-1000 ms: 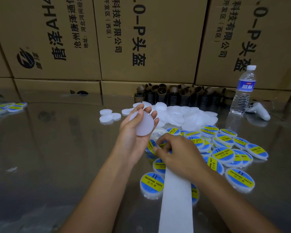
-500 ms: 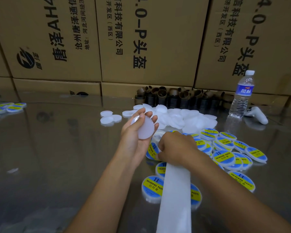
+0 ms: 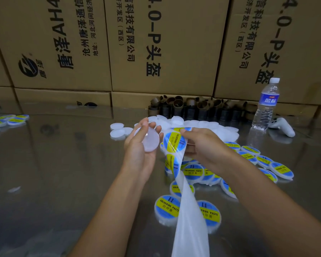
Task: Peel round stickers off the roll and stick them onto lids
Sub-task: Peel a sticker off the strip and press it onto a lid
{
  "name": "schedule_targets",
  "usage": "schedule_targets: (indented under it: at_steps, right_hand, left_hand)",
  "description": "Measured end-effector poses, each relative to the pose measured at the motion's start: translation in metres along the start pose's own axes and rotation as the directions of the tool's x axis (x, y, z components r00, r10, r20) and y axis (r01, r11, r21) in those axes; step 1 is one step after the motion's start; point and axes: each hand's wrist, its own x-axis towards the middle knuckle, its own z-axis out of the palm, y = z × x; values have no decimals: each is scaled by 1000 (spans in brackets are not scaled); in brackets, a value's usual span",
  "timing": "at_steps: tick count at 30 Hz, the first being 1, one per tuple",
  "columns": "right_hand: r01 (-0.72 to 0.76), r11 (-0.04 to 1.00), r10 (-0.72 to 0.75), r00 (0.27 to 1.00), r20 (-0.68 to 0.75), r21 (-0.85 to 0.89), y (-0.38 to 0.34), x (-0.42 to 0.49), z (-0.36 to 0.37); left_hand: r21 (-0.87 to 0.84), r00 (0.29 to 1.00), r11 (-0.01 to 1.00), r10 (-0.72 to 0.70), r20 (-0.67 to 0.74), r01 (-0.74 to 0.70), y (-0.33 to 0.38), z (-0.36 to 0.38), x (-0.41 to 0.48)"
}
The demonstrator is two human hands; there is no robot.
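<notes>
My left hand (image 3: 139, 151) holds a plain white round lid (image 3: 150, 140) upright between thumb and fingers, above the steel table. My right hand (image 3: 202, 147) grips the sticker strip (image 3: 174, 143), lifted and twisted so its blue and yellow round stickers face the lid. The strip's bare white backing (image 3: 190, 219) trails down toward me. A heap of plain white lids (image 3: 202, 127) lies behind my hands. Several lids with stickers on them (image 3: 193, 172) lie below and to the right of my hands.
Cardboard boxes (image 3: 156, 43) wall off the back of the reflective steel table (image 3: 54, 164). Brown cardboard roll cores (image 3: 193, 106) stand at the back. A water bottle (image 3: 266, 106) and a white controller (image 3: 282, 126) sit at the right. More stickered lids (image 3: 7, 119) lie far left.
My right hand has risen from the table and turned the strip, so the printed stickers now show next to the lid. My left hand still holds the lid.
</notes>
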Motion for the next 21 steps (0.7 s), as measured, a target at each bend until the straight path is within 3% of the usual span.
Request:
schedule_targets:
  at_steps: [4, 9, 16, 21]
  right_hand:
    - [48, 950, -21, 996, -88, 309, 3, -6, -8]
    - [66, 888, 11, 986, -164, 455, 17, -16, -11]
    - [11, 943, 56, 980, -192, 332, 31, -26, -9]
    - [38, 992, -31, 998, -63, 124, 36, -45, -2]
  left_hand:
    - [342, 999, 939, -11, -34, 22, -10, 3, -2]
    - [636, 967, 770, -198, 158, 53, -17, 4, -13]
    - [722, 914, 691, -282, 292, -17, -23, 4, -20]
    - [697, 943, 717, -232, 237, 1, -27, 3, -20]
